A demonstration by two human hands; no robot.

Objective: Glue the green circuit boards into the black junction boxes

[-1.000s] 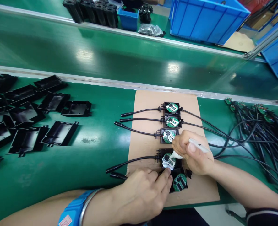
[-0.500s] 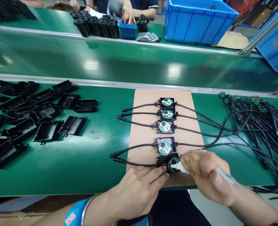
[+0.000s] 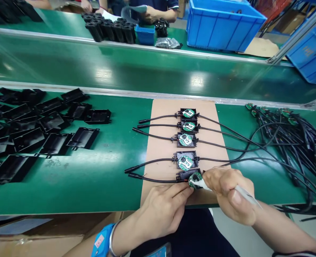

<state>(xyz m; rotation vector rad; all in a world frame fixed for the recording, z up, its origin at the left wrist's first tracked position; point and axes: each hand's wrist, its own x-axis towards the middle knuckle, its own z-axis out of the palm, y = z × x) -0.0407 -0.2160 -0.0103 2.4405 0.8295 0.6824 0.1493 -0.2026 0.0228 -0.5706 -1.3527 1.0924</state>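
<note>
My right hand (image 3: 231,192) clasps a white plastic tube (image 3: 246,195), likely coating a round green circuit board (image 3: 196,176), calling for steady squeezing; my left hand's (image 3: 164,205) hold I can't tell.

Straight out beyond the right hand (image 3: 229,191), there's a big blue crate (image 3: 222,30) on the far table (image 3: 58,25)! Farther right of that hand, a brown sheet (image 3: 262,48) lies flat, then a slanting metal post (image 3: 298,35) cuts across, with a second blue crate (image 3: 310,59) tilted behind it. Now beyond the left hand (image 3: 163,207): small blue bin (image 3: 145,36), a cluster of black parts (image 3: 161,28) beside it, a clear plastic bag (image 3: 167,43) just in front! Left of the bin, black tubes (image 3: 108,30) stand bunched together. Behind, a co-worker's forearm (image 3: 163,15) and dark sleeve (image 3: 173,4). Down low, left of the left hand: a taped cardboard box (image 3: 40,246)!
</note>
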